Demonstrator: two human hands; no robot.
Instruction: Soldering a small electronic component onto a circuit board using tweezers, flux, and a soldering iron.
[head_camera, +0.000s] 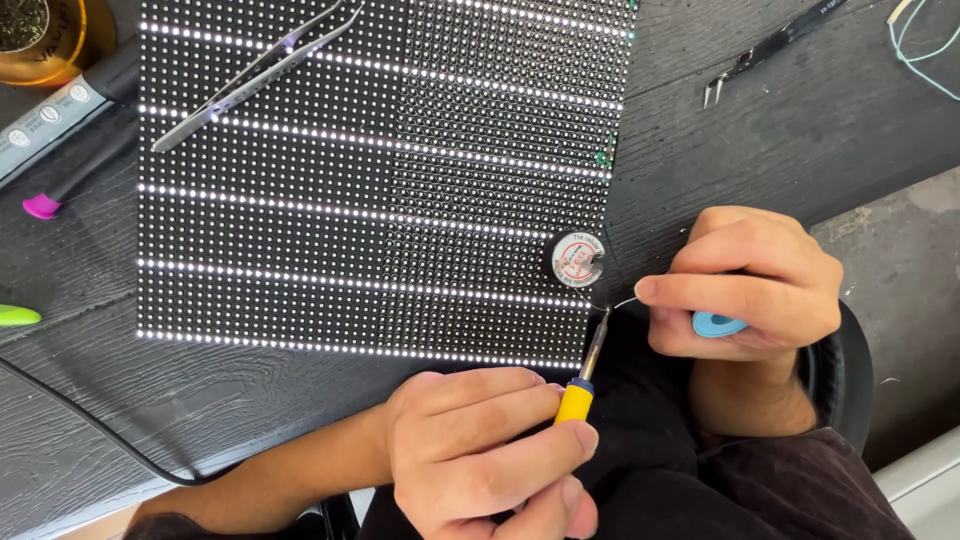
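My left hand (480, 450) fingers grip the yellow-collared soldering iron (588, 365); my right hand (745, 285) fingers pinch thin solder wire (622, 301) beside the dotted LED panel (380, 180).

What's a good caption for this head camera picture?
Left hand touches a soldering iron to solder wire pinched by the right hand at an LED panel.

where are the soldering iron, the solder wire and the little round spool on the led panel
soldering iron (575, 402), head view, on its yellow collar above the left hand's fingers
solder wire (624, 300), head view, on the thin strand by the right hand's fingertips
round spool (579, 259), head view, on its flat labelled face
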